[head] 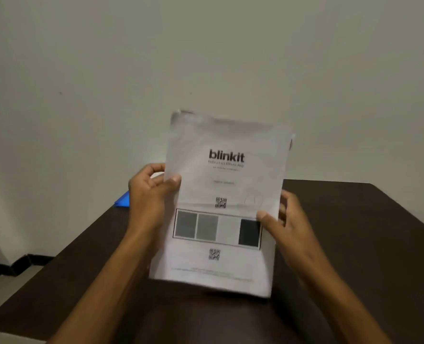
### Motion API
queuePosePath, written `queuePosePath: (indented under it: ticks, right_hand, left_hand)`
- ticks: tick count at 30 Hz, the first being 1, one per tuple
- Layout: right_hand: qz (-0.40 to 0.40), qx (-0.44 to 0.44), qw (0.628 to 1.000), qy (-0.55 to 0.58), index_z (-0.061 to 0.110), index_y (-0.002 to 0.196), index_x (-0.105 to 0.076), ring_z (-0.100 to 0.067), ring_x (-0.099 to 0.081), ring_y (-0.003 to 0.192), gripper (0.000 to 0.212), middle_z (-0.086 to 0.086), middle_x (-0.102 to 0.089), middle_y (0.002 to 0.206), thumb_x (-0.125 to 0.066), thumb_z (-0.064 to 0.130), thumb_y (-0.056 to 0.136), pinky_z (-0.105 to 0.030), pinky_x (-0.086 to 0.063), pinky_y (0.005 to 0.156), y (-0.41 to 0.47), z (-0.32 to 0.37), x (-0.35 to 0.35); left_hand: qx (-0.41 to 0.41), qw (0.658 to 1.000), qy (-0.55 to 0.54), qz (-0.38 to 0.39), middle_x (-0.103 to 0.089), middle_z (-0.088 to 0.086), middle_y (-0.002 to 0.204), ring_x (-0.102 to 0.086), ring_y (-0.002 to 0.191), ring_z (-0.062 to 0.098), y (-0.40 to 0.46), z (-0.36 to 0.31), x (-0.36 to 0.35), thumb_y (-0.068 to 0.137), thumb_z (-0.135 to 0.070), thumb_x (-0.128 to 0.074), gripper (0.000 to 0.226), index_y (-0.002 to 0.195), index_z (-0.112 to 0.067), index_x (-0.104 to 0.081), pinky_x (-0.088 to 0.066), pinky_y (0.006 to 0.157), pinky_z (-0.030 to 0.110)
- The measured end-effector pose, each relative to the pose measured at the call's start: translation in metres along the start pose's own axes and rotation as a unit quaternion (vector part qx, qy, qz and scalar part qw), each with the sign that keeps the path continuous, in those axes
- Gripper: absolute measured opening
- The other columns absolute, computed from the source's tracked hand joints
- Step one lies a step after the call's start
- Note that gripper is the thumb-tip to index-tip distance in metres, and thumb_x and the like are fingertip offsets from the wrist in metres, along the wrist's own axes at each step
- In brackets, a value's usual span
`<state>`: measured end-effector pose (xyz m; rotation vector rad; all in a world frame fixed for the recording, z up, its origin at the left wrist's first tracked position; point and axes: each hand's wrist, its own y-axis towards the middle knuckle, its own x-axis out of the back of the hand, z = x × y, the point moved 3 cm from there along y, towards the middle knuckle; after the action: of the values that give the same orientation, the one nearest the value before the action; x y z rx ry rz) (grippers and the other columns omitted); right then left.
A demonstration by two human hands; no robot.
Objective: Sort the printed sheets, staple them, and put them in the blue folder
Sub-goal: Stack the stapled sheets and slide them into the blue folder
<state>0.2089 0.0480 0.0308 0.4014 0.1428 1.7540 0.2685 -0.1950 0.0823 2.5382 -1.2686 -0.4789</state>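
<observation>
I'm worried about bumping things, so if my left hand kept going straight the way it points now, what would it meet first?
The left hand grips the printed sheets and points up and away toward the wall. Nothing shows between them, though depth is unclear. The blue folder lies just left of that line.

My left hand [147, 194] and right hand [284, 219] are bare, no rings or watch, and both forearms are unsleeved.
</observation>
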Motion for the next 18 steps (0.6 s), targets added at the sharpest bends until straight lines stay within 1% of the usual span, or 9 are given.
queuePosePath:
  ticks: [2, 3, 6, 9, 11, 13, 15, 17, 18]
  right_hand:
    - [-0.027, 0.071, 0.997, 0.013, 0.031, 0.138, -0.051, 0.000, -0.067, 0.115, 0.035, 0.012, -0.069, 0.130, -0.060, 0.026, 0.105, -0.030, -0.060, 0.093, 0.010, 0.023, 0.021]
    - [-0.037, 0.100, 0.994, 0.017, 0.030, 0.136, -0.052, -0.001, -0.067, 0.116, 0.030, 0.013, -0.069, 0.128, -0.057, 0.025, 0.107, -0.028, -0.061, 0.091, 0.013, 0.033, 0.031]
    - [-0.049, 0.149, 0.987, 0.024, 0.028, 0.133, -0.055, -0.003, -0.068, 0.115, 0.028, 0.015, -0.072, 0.122, -0.054, 0.034, 0.106, -0.024, -0.062, 0.084, 0.019, 0.049, 0.053]
    - [-0.054, 0.133, 0.990, -0.012, 0.034, 0.132, -0.055, 0.002, -0.068, 0.113, 0.031, 0.025, -0.070, 0.120, -0.056, 0.039, 0.102, -0.022, -0.062, 0.082, 0.013, 0.025, 0.059]
    - [-0.049, 0.100, 0.993, -0.031, 0.046, 0.128, -0.052, 0.007, -0.066, 0.111, 0.027, 0.033, -0.068, 0.117, -0.058, 0.036, 0.103, -0.019, -0.062, 0.079, 0.006, -0.003, 0.057]
    - [-0.041, 0.076, 0.996, -0.035, 0.054, 0.121, -0.049, 0.013, -0.063, 0.110, 0.029, 0.036, -0.067, 0.112, -0.056, 0.030, 0.106, -0.012, -0.058, 0.075, 0.002, -0.021, 0.053]
    - [-0.063, 0.064, 0.995, -0.053, 0.048, 0.118, -0.052, 0.013, -0.064, 0.104, 0.023, 0.032, -0.069, 0.108, -0.053, 0.028, 0.108, -0.010, -0.056, 0.070, 0.002, -0.026, 0.054]
    - [-0.121, 0.068, 0.987, -0.081, 0.031, 0.115, -0.058, 0.008, -0.067, 0.096, 0.011, 0.019, -0.072, 0.102, -0.052, 0.024, 0.109, -0.011, -0.054, 0.067, 0.006, -0.021, 0.067]
    - [-0.150, 0.069, 0.981, -0.099, 0.025, 0.114, -0.059, 0.005, -0.068, 0.092, 0.008, 0.016, -0.071, 0.102, -0.053, 0.023, 0.109, -0.013, -0.053, 0.064, 0.009, -0.017, 0.075]
  left_hand:
    - [-0.027, 0.998, -0.045, 0.018, -0.081, 0.007, 0.096, -0.077, 0.086, 0.026, 0.004, -0.014, -0.020, 0.099, -0.006, -0.066, 0.019, 0.117, -0.003, -0.062, -0.064, 0.079, 0.039]
    - [-0.037, 0.997, -0.060, 0.028, -0.080, 0.008, 0.101, -0.077, 0.090, 0.029, 0.005, -0.018, -0.032, 0.101, -0.010, -0.065, 0.024, 0.123, -0.002, -0.061, -0.065, 0.079, 0.041]
    - [-0.053, 0.995, -0.062, 0.055, -0.078, 0.005, 0.113, -0.077, 0.100, 0.025, 0.004, -0.017, -0.060, 0.106, -0.022, -0.058, 0.029, 0.131, -0.007, -0.060, -0.064, 0.077, 0.035]
    - [-0.022, 0.995, -0.038, 0.087, -0.077, 0.003, 0.117, -0.075, 0.108, 0.023, -0.012, 0.012, -0.073, 0.101, -0.035, -0.056, 0.036, 0.130, -0.015, -0.063, -0.065, 0.084, 0.039]
    - [0.024, 0.994, -0.009, 0.110, -0.079, -0.003, 0.111, -0.075, 0.106, 0.018, -0.029, 0.041, -0.078, 0.102, -0.037, -0.055, 0.029, 0.124, -0.021, -0.066, -0.063, 0.085, 0.037]
    - [0.085, 0.991, -0.005, 0.100, -0.078, -0.010, 0.106, -0.074, 0.101, 0.009, -0.044, 0.062, -0.082, 0.102, -0.040, -0.058, 0.018, 0.117, -0.031, -0.063, -0.059, 0.084, 0.032]
    - [0.099, 0.991, 0.008, 0.095, -0.077, -0.010, 0.106, -0.073, 0.101, 0.008, -0.047, 0.066, -0.086, 0.103, -0.039, -0.059, 0.011, 0.112, -0.034, -0.061, -0.058, 0.082, 0.028]
    - [0.069, 0.990, 0.031, 0.115, -0.078, -0.014, 0.099, -0.074, 0.096, 0.006, -0.042, 0.057, -0.095, 0.106, -0.035, -0.057, 0.008, 0.108, -0.034, -0.065, -0.059, 0.075, 0.021]
    - [0.061, 0.990, 0.040, 0.125, -0.078, -0.012, 0.096, -0.075, 0.092, 0.006, -0.040, 0.052, -0.100, 0.106, -0.034, -0.056, 0.009, 0.105, -0.034, -0.065, -0.059, 0.074, 0.021]
